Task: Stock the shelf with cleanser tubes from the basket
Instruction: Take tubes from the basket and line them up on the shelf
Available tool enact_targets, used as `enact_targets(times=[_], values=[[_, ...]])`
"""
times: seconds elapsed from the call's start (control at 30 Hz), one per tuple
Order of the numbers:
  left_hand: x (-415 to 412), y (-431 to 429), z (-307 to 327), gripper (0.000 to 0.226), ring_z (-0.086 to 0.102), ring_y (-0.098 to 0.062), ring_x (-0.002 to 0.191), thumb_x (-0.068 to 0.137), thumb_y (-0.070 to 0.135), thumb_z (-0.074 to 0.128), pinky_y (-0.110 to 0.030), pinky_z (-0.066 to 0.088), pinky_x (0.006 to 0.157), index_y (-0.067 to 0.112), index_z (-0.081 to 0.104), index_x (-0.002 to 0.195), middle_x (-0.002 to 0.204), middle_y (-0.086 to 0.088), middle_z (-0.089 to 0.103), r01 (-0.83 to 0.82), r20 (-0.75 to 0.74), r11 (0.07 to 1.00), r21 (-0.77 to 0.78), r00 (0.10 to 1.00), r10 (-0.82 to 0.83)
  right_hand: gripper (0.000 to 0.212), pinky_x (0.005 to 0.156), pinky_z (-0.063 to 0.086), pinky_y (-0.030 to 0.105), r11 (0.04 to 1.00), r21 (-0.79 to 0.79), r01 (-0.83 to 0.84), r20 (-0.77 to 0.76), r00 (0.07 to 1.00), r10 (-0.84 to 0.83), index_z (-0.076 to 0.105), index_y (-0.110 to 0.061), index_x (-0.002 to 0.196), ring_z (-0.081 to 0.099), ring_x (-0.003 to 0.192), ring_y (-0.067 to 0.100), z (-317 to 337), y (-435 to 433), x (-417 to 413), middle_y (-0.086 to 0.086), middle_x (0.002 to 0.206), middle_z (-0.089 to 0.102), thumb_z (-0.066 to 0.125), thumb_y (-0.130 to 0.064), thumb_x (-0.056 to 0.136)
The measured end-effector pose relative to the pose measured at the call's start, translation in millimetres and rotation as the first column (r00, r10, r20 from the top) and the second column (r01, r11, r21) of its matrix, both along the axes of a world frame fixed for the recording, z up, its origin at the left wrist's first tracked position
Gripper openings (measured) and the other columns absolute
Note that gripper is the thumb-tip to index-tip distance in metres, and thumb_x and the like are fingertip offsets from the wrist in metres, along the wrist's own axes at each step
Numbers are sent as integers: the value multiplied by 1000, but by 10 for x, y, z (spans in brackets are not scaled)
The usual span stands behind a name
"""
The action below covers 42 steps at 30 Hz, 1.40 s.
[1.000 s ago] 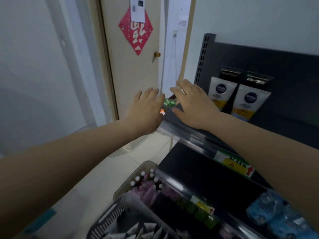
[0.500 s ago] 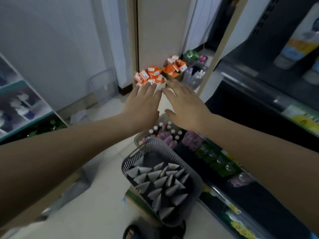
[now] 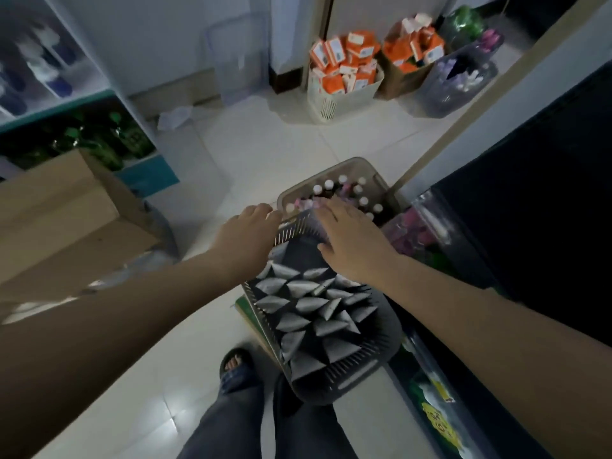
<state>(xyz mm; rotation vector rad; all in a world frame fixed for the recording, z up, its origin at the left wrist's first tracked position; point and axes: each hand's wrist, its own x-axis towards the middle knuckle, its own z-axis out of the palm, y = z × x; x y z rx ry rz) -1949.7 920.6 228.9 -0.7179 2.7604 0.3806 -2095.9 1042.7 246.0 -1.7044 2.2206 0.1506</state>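
Change since half a second ago: both hands have dropped from above the beige basket to the far end of the grey basket; the view has tipped down, and the legs and a sandalled foot (image 3: pixel 235 362) now show.
Change since one second ago: the hands were at the front edge of an upper shelf board; that board is now out of view.
Grey basket (image 3: pixel 381 361): slotted, dark, raised off the floor (image 3: pixel 265 134) in front of the person, beside the dark shelf (image 3: pixel 530 210).
Cleanser tubes (image 3: pixel 304 321): many, packed upright in the grey basket, flat crimped ends up; all lie in the basket.
Beige basket (image 3: pixel 361 161): just beyond the grey one, holding small white-capped bottles (image 3: pixel 329 184).
White basket (image 3: pixel 326 102): far floor, heaped with orange boxes (image 3: pixel 347 61).
Clear bin (image 3: pixel 457 91): far right, blurred pale and purple items inside.
Cardboard box (image 3: pixel 66 220): left, flaps open.
Left hand (image 3: pixel 246 235): palm down, fingers loosely extended, tips at the grey basket's far-left rim; contact cannot be told.
Right hand (image 3: pixel 354 243): palm down, fingers straight and slightly spread over the basket's far end, holding nothing.
Tubes relative to fingers: nearer the person than both sets of fingertips, under and behind the right wrist; none is gripped.
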Motion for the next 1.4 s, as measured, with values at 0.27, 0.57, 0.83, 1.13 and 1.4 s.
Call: enact_targets(times=[0.27, 0.57, 0.83, 1.13, 1.4], values=[[153, 133, -937, 44, 51, -27, 114, 80, 4, 59, -39, 51, 82, 12, 50, 123, 125, -8, 51, -180, 193, 977, 110, 969, 157, 49, 109, 34, 34, 984, 132, -117, 165, 982, 94, 39, -7, 137, 39, 131, 25, -977, -30, -26, 10, 141, 41, 52, -28, 95], [40, 119, -1541, 28, 56, -23, 109, 86, 8, 57, -34, 49, 75, 13, 52, 114, 115, -4, 56, -165, 315, 986, -19, 935, 163, 41, 93, 45, 36, 974, 204, -99, 298, 954, 35, 45, -9, 131, 50, 118, 26, -1847, -220, 54, 10, 131, 50, 51, -27, 95], [-104, 69, -1930, 23, 63, -29, 103, 86, 4, 57, -36, 49, 69, 12, 63, 107, 107, -6, 65, -101, 450, 993, -53, 886, 114, 23, 69, 43, 34, 978, 210, -11, 357, 932, -66, 56, -10, 113, 58, 98, 30, -2338, -289, 129, 10, 111, 58, 53, -24, 95], [-195, 1, -2059, 20, 64, -33, 97, 90, 0, 48, -34, 42, 62, 6, 64, 101, 104, -12, 67, -69, 429, 993, -95, 897, 104, 16, 59, 34, 30, 992, 128, 0, 287, 957, -38, 63, -10, 92, 62, 81, 32, -2473, -303, 126, 12, 89, 65, 48, -16, 94], [-172, 37, -2028, 21, 65, -32, 92, 89, -1, 48, -35, 43, 60, 6, 62, 103, 100, -12, 67, -39, 421, 991, -131, 902, 91, 20, 68, 51, 36, 995, 94, 38, 300, 952, -64, 66, -10, 96, 63, 83, 29, -2337, -281, 4, 11, 92, 67, 48, -18, 94]])
